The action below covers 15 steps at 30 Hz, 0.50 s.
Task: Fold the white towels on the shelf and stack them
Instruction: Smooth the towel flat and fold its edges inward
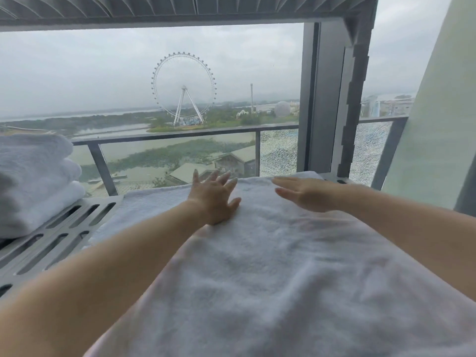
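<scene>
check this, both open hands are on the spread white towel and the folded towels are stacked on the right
No: the head view shows the folded towels stacked on the left. Both open hands, left hand and right hand, are on the spread white towel.

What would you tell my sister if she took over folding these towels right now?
Left hand: open, pressing flat on the spread towel.
Right hand: open, flat at its far end.
Done: Folded towels sit stacked at the left of the slotted shelf.
To do: fold this towel, add it to the stack.
</scene>
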Motion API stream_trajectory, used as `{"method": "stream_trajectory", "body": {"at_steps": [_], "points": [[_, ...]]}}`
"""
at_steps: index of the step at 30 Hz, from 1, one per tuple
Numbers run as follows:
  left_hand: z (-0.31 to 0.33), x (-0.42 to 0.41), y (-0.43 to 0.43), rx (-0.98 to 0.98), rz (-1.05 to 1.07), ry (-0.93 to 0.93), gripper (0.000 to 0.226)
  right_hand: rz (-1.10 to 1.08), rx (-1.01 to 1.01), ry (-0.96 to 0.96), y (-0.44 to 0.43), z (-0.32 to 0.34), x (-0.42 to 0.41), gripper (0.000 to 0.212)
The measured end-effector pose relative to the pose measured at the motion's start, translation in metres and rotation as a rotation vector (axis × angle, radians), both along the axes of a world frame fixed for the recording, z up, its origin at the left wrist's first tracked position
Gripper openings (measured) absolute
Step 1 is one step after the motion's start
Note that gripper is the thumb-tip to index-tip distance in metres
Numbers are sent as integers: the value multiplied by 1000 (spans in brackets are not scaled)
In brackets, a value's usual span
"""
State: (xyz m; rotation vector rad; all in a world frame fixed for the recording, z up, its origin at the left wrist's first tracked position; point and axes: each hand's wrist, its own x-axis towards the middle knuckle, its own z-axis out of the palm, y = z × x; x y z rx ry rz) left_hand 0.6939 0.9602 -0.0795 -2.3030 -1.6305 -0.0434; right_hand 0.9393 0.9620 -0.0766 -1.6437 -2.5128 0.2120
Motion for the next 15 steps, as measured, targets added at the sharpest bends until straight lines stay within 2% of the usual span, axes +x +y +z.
{"method": "stream_trajectory", "body": {"at_steps": [2,4,5,8,11,13,15], "points": [[1,15,-17,-97,-37,-117,62,129,-68,53,-27,-10,-10,81],[-3,28,-39,-313,-56,-250,61,191,-63,-16,-43,-24,-10,68],[-8,32,-51,-377,-58,-244,62,160,-40,-39,-46,-25,-5,63],[-15,30,-72,-334,-21,-183,64,-1,-8,-93,-60,-10,2,61],[-7,31,-84,-212,54,-177,63,2,-31,22,-90,-3,-19,64],[-6,34,-99,-254,93,-231,63,37,-67,-21,-116,-14,-38,63],[-17,36,-123,-335,65,-168,75,55,-70,-108,-135,-26,-42,66]]}}
